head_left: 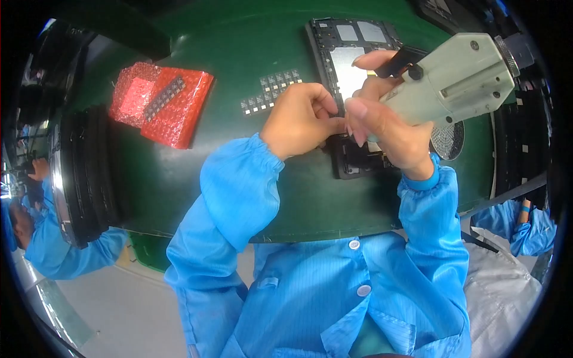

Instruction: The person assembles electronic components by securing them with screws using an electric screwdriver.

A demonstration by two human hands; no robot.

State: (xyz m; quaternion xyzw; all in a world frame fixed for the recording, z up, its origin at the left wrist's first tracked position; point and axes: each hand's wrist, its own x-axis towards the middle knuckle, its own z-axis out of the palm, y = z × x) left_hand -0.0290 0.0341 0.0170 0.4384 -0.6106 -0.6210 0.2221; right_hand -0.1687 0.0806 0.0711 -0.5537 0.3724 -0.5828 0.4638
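Note:
My right hand (397, 122) grips a pale grey-green power screwdriver (456, 80) with a black lever. Its tip is hidden behind my fingers. Below it lies an opened electronic device (349, 56), flat and tablet-like, with a black frame and silver plates. At the device's left edge, my left hand (304, 116) has thumb and forefinger pinched together. Whatever is between those fingertips is too small or hidden to make out. Just left of the device, beyond my left hand, several small black parts (268, 94) with pale squares lie in two rows.
A red bubble-wrap bag (185, 101) lies at the left of the green table (239, 179), with a black strip of parts (164, 98) on top. At the right is a round metal dish (447, 140). People in blue sleeves sit at both sides.

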